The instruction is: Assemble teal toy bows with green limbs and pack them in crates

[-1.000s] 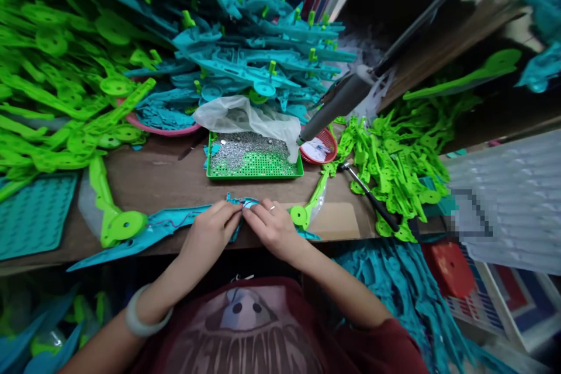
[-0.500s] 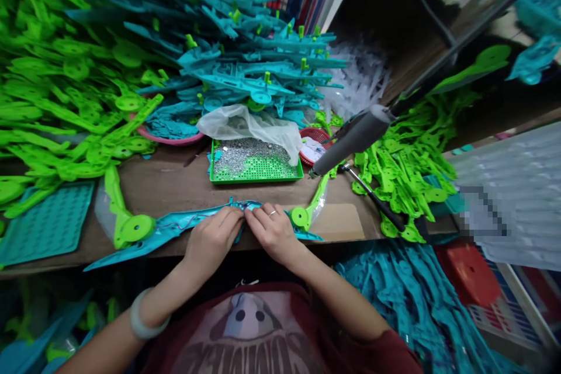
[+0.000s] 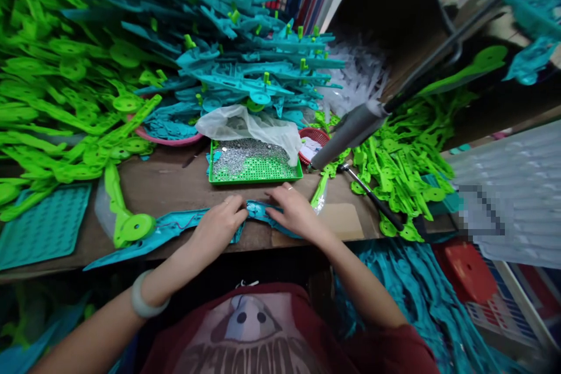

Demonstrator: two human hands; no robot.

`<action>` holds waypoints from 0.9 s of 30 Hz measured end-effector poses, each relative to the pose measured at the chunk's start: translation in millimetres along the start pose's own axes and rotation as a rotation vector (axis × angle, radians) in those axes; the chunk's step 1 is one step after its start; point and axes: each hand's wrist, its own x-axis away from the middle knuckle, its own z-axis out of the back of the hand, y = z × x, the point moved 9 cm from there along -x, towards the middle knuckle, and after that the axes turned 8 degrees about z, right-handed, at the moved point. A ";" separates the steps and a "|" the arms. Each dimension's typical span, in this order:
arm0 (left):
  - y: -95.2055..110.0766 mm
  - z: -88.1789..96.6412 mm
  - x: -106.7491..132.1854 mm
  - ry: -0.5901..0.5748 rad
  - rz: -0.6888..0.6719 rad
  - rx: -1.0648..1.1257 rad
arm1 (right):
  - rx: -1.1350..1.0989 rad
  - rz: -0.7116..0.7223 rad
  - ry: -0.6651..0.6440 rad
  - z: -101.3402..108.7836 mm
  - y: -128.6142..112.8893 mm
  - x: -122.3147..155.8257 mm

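Head view: long teal part (image 3: 175,225) flat on counter (image 3: 175,184), long axis left-right across body. Left hand (image 3: 219,222) on its middle, fingers curled together, pinching it. Right hand (image 3: 297,210) just right of left, palm down over part's right end, fingers spread, gripping nothing. Both hands equally near. Screw tray (image 3: 245,179) just beyond right fingertips; green disc arm (image 3: 131,226) left of left hand; hanging driver (image 3: 346,131) up-right of right hand.

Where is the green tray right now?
Head view: the green tray sits on the table just beyond the left hand and right hand, a plastic bag over its far edge, a red basket at its right.
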 end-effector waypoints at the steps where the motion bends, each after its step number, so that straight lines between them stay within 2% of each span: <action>1: -1.3 -0.3 -1.5 0.003 0.018 -0.005 | 0.001 0.005 -0.035 -2.7 -1.5 -3.8; 7: -1.7 0.8 -0.5 0.075 0.027 -0.004 | -0.059 -0.004 -0.006 -9.2 -12.6 -14.1; 14: 0.4 7.1 -4.7 0.088 -0.027 0.041 | -0.186 0.112 0.147 -2.7 -33.2 6.5; 20: 1.2 2.4 -12.6 0.013 -0.035 0.001 | -0.088 0.228 0.272 -7.5 -49.0 29.3; 27: 2.9 3.6 -19.5 0.062 0.033 -0.095 | -0.030 0.193 0.381 -10.8 -49.3 37.5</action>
